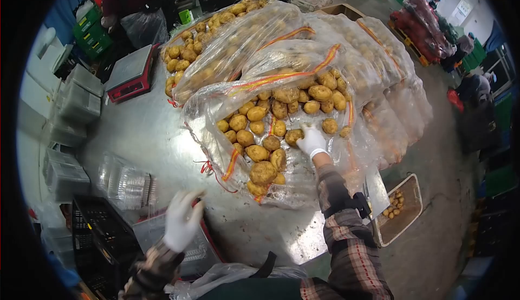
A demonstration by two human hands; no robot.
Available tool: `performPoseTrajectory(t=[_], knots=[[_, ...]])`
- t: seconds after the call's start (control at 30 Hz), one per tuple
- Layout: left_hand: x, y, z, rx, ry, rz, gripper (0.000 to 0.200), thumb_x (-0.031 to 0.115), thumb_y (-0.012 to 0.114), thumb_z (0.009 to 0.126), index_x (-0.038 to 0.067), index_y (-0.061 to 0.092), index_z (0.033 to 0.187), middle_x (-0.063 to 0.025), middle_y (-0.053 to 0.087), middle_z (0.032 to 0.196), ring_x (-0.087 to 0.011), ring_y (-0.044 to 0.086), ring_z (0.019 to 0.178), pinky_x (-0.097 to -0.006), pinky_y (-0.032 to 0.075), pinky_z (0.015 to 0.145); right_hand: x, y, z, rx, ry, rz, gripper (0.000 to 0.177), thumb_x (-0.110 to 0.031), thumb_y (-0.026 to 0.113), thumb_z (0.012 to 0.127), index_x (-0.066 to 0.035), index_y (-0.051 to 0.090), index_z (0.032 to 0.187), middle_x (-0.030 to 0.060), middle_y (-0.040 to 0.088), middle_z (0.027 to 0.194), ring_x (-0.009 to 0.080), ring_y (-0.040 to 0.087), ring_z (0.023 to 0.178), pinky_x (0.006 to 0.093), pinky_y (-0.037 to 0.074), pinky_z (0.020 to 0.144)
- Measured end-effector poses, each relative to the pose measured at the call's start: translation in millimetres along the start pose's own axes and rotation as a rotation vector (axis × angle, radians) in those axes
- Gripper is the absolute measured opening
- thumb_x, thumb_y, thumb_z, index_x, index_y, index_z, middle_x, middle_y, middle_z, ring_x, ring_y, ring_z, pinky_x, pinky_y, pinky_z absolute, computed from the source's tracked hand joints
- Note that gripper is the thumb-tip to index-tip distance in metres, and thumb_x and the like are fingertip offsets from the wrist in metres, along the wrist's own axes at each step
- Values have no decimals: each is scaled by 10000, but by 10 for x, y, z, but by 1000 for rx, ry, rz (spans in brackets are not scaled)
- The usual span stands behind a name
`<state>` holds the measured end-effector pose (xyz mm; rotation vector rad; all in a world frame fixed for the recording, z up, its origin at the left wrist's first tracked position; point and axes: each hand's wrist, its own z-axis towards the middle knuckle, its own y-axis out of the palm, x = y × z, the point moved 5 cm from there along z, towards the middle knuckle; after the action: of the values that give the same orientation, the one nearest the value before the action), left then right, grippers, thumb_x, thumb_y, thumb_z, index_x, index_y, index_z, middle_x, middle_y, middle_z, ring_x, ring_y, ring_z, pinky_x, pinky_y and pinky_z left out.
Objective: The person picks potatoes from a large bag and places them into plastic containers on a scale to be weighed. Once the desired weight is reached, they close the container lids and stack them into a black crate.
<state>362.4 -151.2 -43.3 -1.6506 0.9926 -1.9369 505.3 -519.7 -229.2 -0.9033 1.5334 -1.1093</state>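
My right hand [312, 141], in a white glove, reaches into an opened clear plastic bag [295, 178]. Its fingers close on the side of a brown potato [293, 137]. Many loose potatoes [263, 173] lie around it in the bag, some with dirt on them. Red and yellow stripes run along the bag's edges. Lower left, my left hand [184, 220], also gloved, hovers above a scale [203, 248] with its fingers bent and apart; I see nothing in it. Part of that scale is hidden by the hand and sleeve.
Behind are more full potato bags [374, 78]. Another scale [130, 73] stands at the back left of the metal table [146, 126]. Clear plastic trays [122, 183] and a black crate [103, 240] are at left. A bin [409, 219] with potatoes stands at right. Other people work behind.
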Motion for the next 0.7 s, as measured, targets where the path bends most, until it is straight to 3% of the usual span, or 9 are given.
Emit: performPoseTrajectory(t=[0.1, 0.13, 0.23, 0.37, 0.4, 0.5, 0.53, 0.63, 0.7], knots=[[-34, 768, 770, -43, 99, -181, 309, 48, 574, 842, 19, 592, 1149, -193, 628, 1014, -348, 592, 946, -397, 462, 832, -92, 9, 99, -333, 4, -25, 598, -205, 626, 753, -237, 521, 1341, 154, 509, 1333, 363, 549, 1152, 428, 464, 961], [-85, 1011, 976, -85, 99, -197, 310, 61, 565, 852, 22, 582, 1159, -196, 624, 1037, -349, 588, 957, -408, 463, 834, -77, 24, 100, -407, -19, -32, 631, -214, 655, 746, -225, 496, 1356, 160, 511, 1321, 363, 566, 1127, 421, 473, 949], [-255, 1615, 1395, -148, 196, 99, 374, 61, 571, 828, 57, 564, 1202, -204, 601, 1079, -359, 573, 1002, -416, 469, 854, -4, 59, -20, -465, -169, 15, 682, -235, 701, 732, -229, 465, 1371, 161, 525, 1298, 366, 567, 1124, 421, 473, 947], [-450, 2101, 1549, -420, 309, 457, 488, 25, 564, 786, 169, 562, 1252, -194, 559, 1195, -358, 564, 1058, -416, 472, 881, 169, 179, -200, -273, 40, 272, 746, -287, 764, 710, -189, 443, 1375, 202, 554, 1229, 373, 575, 1103, 412, 468, 948], [-442, 2149, 1559, -493, 348, 538, 533, 5, 560, 771, 199, 559, 1267, -193, 545, 1237, -358, 562, 1080, -414, 472, 893, 221, 248, -208, -130, -87, 331, 695, -287, 747, 770, -86, 439, 1360, 211, 606, 1135, 343, 635, 981, 401, 525, 840], [-484, 2226, 1630, -597, 337, 591, 571, 14, 561, 771, 250, 543, 1291, -204, 508, 1268, -358, 549, 1101, -411, 468, 914, 426, 552, -209, -341, 166, 1229, 596, -273, 704, 847, -5, 450, 1313, 202, 638, 1065, 284, 660, 820, 367, 558, 696], [-487, 2214, 1648, -617, 293, 545, 562, 18, 581, 771, 236, 542, 1288, -199, 533, 1198, -368, 547, 1085, -400, 457, 940, 457, 630, -260, -415, 278, 1499, 612, -385, 669, 881, 59, 488, 1263, 146, 655, 1010, 244, 656, 909, 341, 548, 810], [-429, 2025, 1635, -473, 219, 87, 517, 21, 600, 784, 197, 545, 1267, -183, 543, 1131, -348, 555, 1061, -385, 453, 949, 415, 489, -419, -640, 355, 2024, 631, -460, 643, 881, 35, 500, 1246, 181, 649, 1061, 256, 667, 827, 359, 571, 708], [-316, 1833, 1689, -444, 1, -525, 396, 98, 579, 870, 132, 515, 1259, -142, 550, 1173, -323, 583, 1049, -360, 495, 888, 328, 315, -520, -584, 374, 2106, 641, -516, 577, 899, 11, 492, 1254, 213, 628, 1122, 265, 666, 769, 380, 572, 629]])
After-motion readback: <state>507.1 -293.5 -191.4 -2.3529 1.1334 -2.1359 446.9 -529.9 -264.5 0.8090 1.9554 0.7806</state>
